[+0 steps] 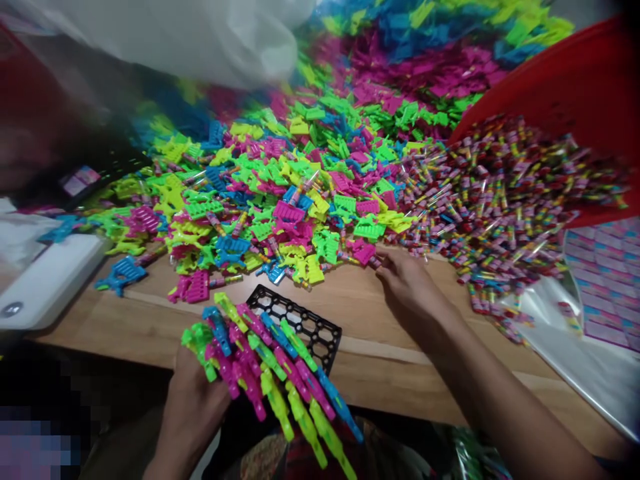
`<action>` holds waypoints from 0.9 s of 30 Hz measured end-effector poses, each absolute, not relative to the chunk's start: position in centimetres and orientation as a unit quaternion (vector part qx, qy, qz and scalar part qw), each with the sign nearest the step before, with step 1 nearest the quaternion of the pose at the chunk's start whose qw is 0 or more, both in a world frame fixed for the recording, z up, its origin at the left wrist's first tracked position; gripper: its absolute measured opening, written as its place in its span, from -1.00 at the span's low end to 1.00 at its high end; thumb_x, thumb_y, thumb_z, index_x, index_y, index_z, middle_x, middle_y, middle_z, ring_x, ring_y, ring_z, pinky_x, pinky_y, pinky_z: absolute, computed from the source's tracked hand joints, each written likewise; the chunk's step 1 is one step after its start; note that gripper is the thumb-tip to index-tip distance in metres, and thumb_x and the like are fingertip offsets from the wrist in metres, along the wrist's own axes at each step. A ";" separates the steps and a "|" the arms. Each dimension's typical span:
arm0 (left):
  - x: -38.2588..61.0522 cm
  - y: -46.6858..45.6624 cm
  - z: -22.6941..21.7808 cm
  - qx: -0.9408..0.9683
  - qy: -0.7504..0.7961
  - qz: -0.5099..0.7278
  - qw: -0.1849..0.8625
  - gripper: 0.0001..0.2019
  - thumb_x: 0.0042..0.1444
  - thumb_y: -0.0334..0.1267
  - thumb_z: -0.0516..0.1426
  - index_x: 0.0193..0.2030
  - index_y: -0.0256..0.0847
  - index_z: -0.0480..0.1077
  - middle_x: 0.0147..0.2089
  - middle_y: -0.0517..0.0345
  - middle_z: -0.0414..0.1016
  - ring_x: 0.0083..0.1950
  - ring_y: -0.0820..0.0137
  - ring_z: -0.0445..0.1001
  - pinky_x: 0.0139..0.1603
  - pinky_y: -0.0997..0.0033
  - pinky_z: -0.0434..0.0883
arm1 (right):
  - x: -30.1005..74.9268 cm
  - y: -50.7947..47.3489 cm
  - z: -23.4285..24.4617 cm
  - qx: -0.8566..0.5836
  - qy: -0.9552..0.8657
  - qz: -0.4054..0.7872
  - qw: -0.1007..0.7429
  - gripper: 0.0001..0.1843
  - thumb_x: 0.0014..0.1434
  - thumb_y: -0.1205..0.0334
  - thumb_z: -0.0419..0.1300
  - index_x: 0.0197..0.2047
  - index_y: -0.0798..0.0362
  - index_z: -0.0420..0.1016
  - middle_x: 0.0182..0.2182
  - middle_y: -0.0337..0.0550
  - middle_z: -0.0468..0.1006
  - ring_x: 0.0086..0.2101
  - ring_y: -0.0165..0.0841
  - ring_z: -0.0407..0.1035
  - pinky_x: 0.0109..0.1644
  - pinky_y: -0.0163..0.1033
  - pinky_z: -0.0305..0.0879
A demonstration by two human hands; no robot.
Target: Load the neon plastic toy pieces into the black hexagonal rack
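Two hands: the left hand is clamped around a fanned bunch of neon green, pink and blue plastic toy pieces. The right hand is reaching out, fingers together at the heap's edge, beside a small striped candy tube; whether it pinches anything, I cannot tell.
Desk front: a flat black plastic honeycomb grid lies on the pale wooden desk, with the bunch overlapping it.
Desk middle: a loose heap of neon plastic toy pieces spreads widely, with stray striped tubes among it.
Right side: a mound of striped candy tubes lies against a red plastic tub.
Edge risk: the bunch overhangs the desk's near edge, so a loosened grip could drop pieces into the lap.
Tube risk: a brushing hand could send round tubes rolling off the desk.
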State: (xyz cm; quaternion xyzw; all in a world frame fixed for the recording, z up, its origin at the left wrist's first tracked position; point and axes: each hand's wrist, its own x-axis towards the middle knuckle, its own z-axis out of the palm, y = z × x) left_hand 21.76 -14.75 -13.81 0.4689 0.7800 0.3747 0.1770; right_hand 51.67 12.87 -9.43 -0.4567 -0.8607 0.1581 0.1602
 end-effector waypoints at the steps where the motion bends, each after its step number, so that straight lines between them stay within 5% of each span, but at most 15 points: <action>1: 21.9 -14.7 -13.6 0.464 0.783 0.378 0.172 -0.73 -0.04 0.01 0.22 -0.53 -0.13 0.39 -0.35 0.02 0.50 -0.11 0.05 0.51 -0.14 0.12 0.53 | 51.7 12.2 -9.3 -0.446 -0.862 0.176 0.166 -0.69 0.25 0.33 0.15 0.05 0.04 0.53 -0.19 -0.05 0.56 -0.20 -0.19 0.41 -0.10 -0.12 0.30; 5: 22.9 -14.2 -12.4 0.433 0.797 0.389 0.159 -0.74 -0.02 0.01 0.19 -0.48 -0.15 0.42 -0.30 0.02 0.52 -0.10 0.06 0.51 -0.12 0.14 0.52 | 50.7 8.3 -8.5 -0.410 -0.839 0.307 0.185 -0.88 0.26 0.22 0.20 -0.17 0.03 0.55 -0.32 -0.14 0.51 -0.29 -0.25 0.40 -0.20 -0.18 0.31; 13: 23.4 -13.8 -11.4 0.419 0.817 0.363 0.158 -0.71 -0.02 0.04 0.18 -0.41 -0.17 0.45 -0.31 0.01 0.51 -0.11 0.06 0.50 -0.13 0.15 0.51 | 47.5 1.0 -7.0 -0.307 -0.739 0.582 0.144 -0.89 0.34 0.18 0.18 -0.12 -0.02 0.49 -0.26 -0.17 0.57 -0.24 -0.27 0.48 -0.14 -0.16 0.46; 20: 23.4 -13.8 -11.6 0.426 0.812 0.366 0.156 -0.71 -0.01 0.03 0.17 -0.47 -0.17 0.43 -0.32 0.00 0.51 -0.12 0.09 0.49 -0.12 0.16 0.50 | 46.3 0.3 -8.5 -0.223 -0.850 0.452 0.155 -0.81 0.29 0.41 0.11 -0.10 -0.01 0.47 -0.23 -0.07 0.57 -0.21 -0.21 0.46 -0.11 -0.12 0.43; 27: 22.8 -14.2 -12.3 0.435 0.803 0.371 0.168 -0.72 -0.03 0.03 0.20 -0.45 -0.16 0.46 -0.34 0.03 0.51 -0.15 0.10 0.50 -0.15 0.18 0.51 | 45.5 0.4 -7.1 -0.138 -0.913 0.372 0.097 -0.82 0.29 0.44 0.06 -0.08 0.07 0.39 -0.25 -0.01 0.52 -0.25 -0.22 0.36 -0.13 -0.13 0.37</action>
